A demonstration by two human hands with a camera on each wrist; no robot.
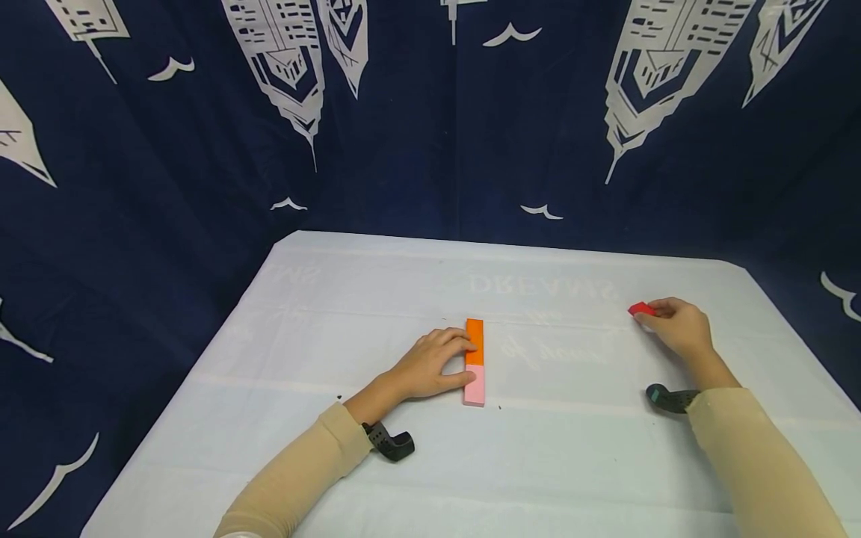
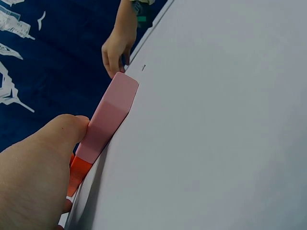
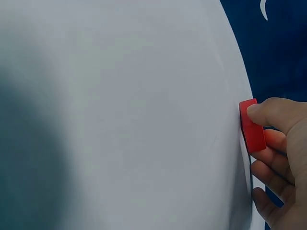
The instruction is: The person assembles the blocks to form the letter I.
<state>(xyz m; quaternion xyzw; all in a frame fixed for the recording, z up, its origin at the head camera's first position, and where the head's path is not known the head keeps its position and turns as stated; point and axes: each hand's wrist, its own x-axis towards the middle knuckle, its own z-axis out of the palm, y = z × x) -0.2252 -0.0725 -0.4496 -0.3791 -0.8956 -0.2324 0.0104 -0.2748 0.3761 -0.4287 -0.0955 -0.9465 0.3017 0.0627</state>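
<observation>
An orange block (image 1: 474, 336) and a pink block (image 1: 474, 392) lie end to end in one line on the white-covered table, the orange one farther away. My left hand (image 1: 433, 366) rests at their left side, thumb against the pink block and fingertips on the orange one. In the left wrist view, the thumb touches the side of the pink block (image 2: 112, 110), with part of the orange block (image 2: 78, 175) behind it. To the right, my right hand (image 1: 681, 329) pinches a small red block (image 1: 641, 308) between thumb and fingers. The right wrist view shows the thumb on the red block (image 3: 253, 129).
The white tablecloth (image 1: 565, 463) carries faint lettering. Small dark specks lie near the left wrist and the pink block. A dark blue curtain (image 1: 417, 149) with white prints hangs behind the table. Each wrist wears a black strap mount, the left one (image 1: 393, 444) close over the table.
</observation>
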